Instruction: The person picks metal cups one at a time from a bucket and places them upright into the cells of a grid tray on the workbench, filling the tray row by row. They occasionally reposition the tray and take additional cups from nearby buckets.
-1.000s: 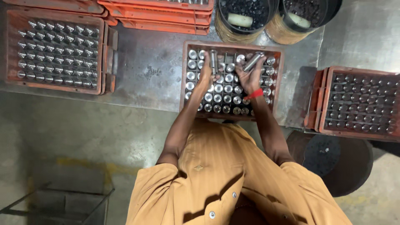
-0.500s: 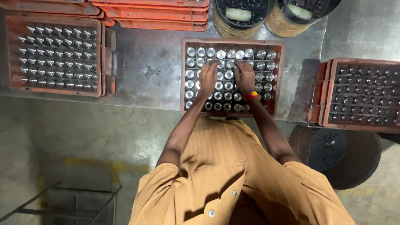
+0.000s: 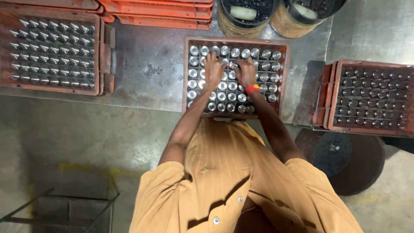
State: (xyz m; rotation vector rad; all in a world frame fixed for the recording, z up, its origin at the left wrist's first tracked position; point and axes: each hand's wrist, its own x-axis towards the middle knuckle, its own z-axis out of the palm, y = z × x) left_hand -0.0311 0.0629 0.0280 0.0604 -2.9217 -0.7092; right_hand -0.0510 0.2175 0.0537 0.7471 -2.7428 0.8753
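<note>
Steel cylinders (image 3: 222,85), shiny on top, stand in rows in the orange-red middle tray (image 3: 282,82), and we rest both hands on them. Our left hand (image 3: 213,69) lies palm down with fingers curled onto the upper rows; our right hand (image 3: 245,71), a red and yellow band at the wrist, does the same just beside it. We cannot tell whether either grips a piece. To the left sits a full tray (image 3: 101,56) of like pieces, to the right a tray of darker pieces (image 3: 334,99). Beyond stand stacked orange trays (image 3: 159,11) and two round bins (image 3: 235,26). The table (image 3: 146,73) is worn grey metal; below it lies stained concrete floor (image 3: 86,138).
</note>
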